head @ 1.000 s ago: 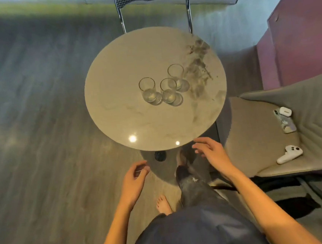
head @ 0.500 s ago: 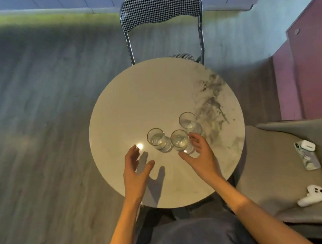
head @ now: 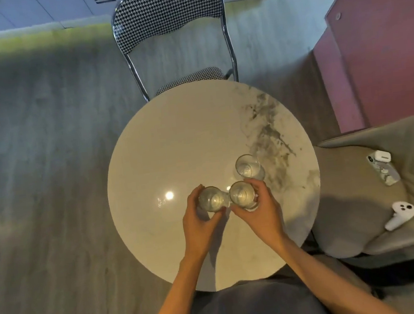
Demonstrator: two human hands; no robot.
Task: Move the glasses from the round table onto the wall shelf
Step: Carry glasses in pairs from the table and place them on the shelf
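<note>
Gripping glasses (head: 226,197), no legible writing

1. Left hand (head: 198,223) covers the near side of the left glass (head: 211,199); whether its base rests on the round table (head: 174,147) cannot be told.
2. Right hand (head: 259,214) hides the lower wall of the middle glass (head: 242,194).
3. Both forearms run off the bottom edge.
4. Chair (head: 168,15) seat lies mostly under the table.
5. Cabinet labels at the top edge are cut off and unreadable.
</note>
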